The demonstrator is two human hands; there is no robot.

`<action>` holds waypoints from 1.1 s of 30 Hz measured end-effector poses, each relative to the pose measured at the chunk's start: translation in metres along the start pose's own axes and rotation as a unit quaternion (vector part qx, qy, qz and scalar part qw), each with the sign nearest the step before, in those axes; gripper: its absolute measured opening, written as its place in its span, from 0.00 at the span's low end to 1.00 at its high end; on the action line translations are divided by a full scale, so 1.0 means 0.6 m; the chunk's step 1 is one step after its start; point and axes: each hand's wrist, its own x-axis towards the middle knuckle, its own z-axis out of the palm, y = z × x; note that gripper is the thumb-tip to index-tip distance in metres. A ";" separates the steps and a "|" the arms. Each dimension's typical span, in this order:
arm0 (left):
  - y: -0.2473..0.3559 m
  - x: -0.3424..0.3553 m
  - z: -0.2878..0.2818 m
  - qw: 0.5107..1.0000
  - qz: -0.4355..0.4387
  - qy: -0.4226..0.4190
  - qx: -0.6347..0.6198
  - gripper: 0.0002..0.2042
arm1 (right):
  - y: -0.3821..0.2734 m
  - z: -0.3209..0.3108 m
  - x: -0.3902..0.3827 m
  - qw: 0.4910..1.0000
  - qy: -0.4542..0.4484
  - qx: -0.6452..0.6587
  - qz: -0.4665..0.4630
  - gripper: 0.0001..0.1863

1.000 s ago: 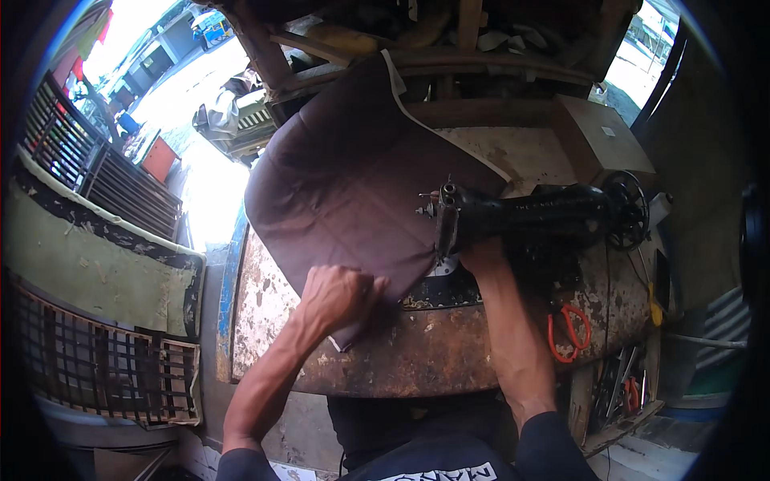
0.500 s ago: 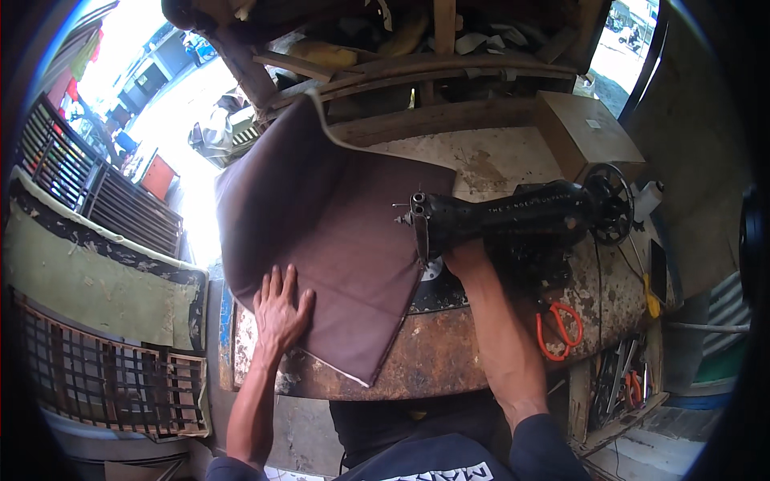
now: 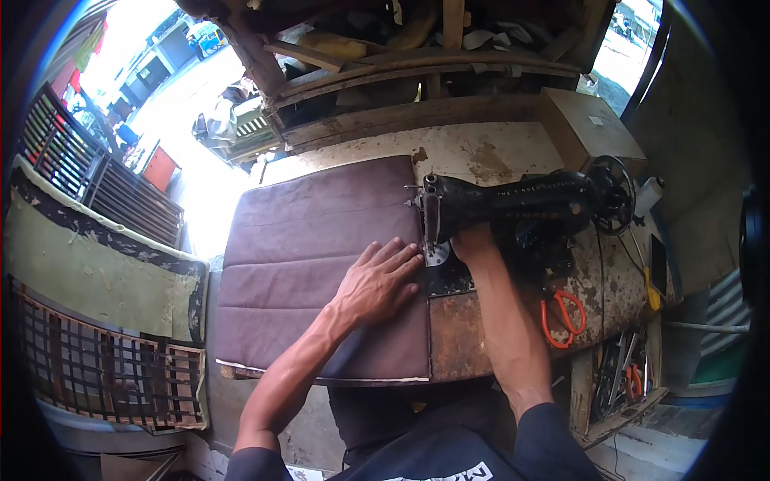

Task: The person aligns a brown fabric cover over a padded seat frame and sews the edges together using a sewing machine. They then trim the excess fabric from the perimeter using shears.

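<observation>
A brown fabric panel [image 3: 313, 232] with a pale lower edge lies mostly flat on the worn table, crossed by faint creases. Its right edge runs under the needle end of a black sewing machine [image 3: 513, 204]. My left hand [image 3: 381, 276] rests on the fabric with fingers stretched out, its fingertips close to the metal plate [image 3: 437, 255] below the needle. Nothing is gripped in it. My right hand [image 3: 473, 240] reaches in under the machine's arm, right of the needle; its fingers are hidden there.
Orange-handled scissors [image 3: 564, 318] lie right of my right forearm. A cardboard box [image 3: 589, 128] stands behind the handwheel [image 3: 611, 196]. A yellow-handled screwdriver [image 3: 651, 289] is at the table's right edge, above an open compartment of tools [image 3: 622, 373]. Wooden framing [image 3: 425, 66] rises behind.
The fabric has turned and flattened; its raised far-left part is down and its right edge now lines up with the needle. My left hand has slid right, toward the machine. My right hand stays put.
</observation>
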 end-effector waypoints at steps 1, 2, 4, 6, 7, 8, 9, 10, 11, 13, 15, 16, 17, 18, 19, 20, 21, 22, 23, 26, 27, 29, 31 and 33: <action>-0.011 0.004 0.017 1.000 0.019 -0.022 0.005 0.29 | -0.009 -0.006 0.004 1.000 -0.001 -0.003 -0.004 0.27; -0.005 0.010 0.019 0.999 0.026 -0.023 0.002 0.29 | -0.011 -0.008 -0.001 1.000 -0.004 0.015 0.007 0.27; 0.009 0.014 0.020 0.998 0.025 -0.048 0.031 0.31 | -0.001 -0.017 0.000 0.999 -0.006 0.030 0.023 0.27; 0.021 0.015 0.028 0.998 0.036 -0.043 0.024 0.31 | 0.006 -0.031 -0.007 0.999 -0.026 0.047 -0.012 0.28; 0.028 0.011 0.027 0.998 0.032 -0.047 0.014 0.31 | 0.000 -0.033 -0.015 0.998 -0.031 0.049 -0.009 0.28; 0.032 0.016 0.025 0.999 0.031 -0.044 0.005 0.31 | -0.004 -0.040 -0.012 0.998 -0.035 0.055 0.004 0.28; 0.031 0.016 0.025 0.999 0.028 -0.037 0.002 0.31 | -0.007 -0.046 -0.009 0.997 -0.039 0.061 0.016 0.27; 0.028 0.019 0.026 0.999 0.029 -0.034 0.000 0.31 | -0.009 -0.050 -0.003 0.997 -0.041 0.058 0.014 0.27; 0.022 0.020 0.024 0.999 0.019 -0.032 -0.015 0.31 | -0.016 -0.050 -0.001 0.997 -0.018 0.070 0.017 0.27; 0.020 0.021 0.025 0.999 -0.004 -0.020 -0.045 0.31 | -0.019 -0.048 0.002 0.996 0.005 0.083 0.022 0.26; 0.021 0.022 0.029 0.999 0.005 -0.026 -0.029 0.31 | -0.020 -0.040 0.001 0.994 0.002 0.104 0.035 0.26; 0.022 0.022 0.031 0.999 0.012 -0.028 -0.015 0.31 | -0.020 -0.038 -0.002 0.993 0.002 0.111 0.042 0.25; 0.024 0.023 0.030 0.999 0.011 -0.028 -0.012 0.31 | -0.018 -0.037 0.000 0.982 -0.019 0.179 0.066 0.25; 0.026 0.024 0.029 0.999 0.011 -0.026 -0.018 0.30 | -0.017 -0.037 0.000 0.973 -0.030 0.213 0.076 0.25; 0.027 0.023 0.027 0.999 0.010 -0.024 -0.024 0.30 | -0.017 -0.034 0.003 0.964 -0.040 0.248 0.087 0.25; 0.027 0.024 0.029 0.999 0.009 -0.024 -0.023 0.30 | -0.017 -0.034 0.003 0.983 -0.033 0.171 0.065 0.24; 0.026 0.023 0.031 0.999 0.007 -0.020 -0.025 0.30 | -0.019 -0.033 0.003 0.994 -0.026 0.093 0.044 0.24; 0.025 0.023 0.032 0.999 0.004 -0.017 -0.027 0.29 | -0.021 -0.032 0.002 0.994 -0.026 0.095 0.043 0.24; 0.026 0.021 0.032 1.000 0.000 -0.017 -0.025 0.29 | -0.027 -0.038 0.004 0.992 -0.044 0.097 0.062 0.23; 0.031 0.030 0.036 0.999 0.010 -0.015 -0.034 0.29 | 0.003 0.003 -0.011 0.948 -0.032 0.278 0.154 0.23; 0.028 0.031 0.036 0.999 0.013 -0.014 -0.032 0.29 | 0.011 0.018 -0.016 0.911 -0.019 0.368 0.187 0.24; 0.024 0.032 0.037 0.999 0.014 -0.013 -0.033 0.29 | 0.020 0.035 -0.021 0.888 -0.028 0.414 0.200 0.25; 0.019 0.035 0.035 0.999 0.014 -0.018 -0.038 0.29 | 0.023 0.034 -0.026 0.910 -0.055 0.369 0.182 0.25; 0.008 0.028 0.030 0.999 0.011 -0.022 -0.038 0.29 | -0.002 0.021 -0.015 0.799 -0.052 0.556 0.223 0.25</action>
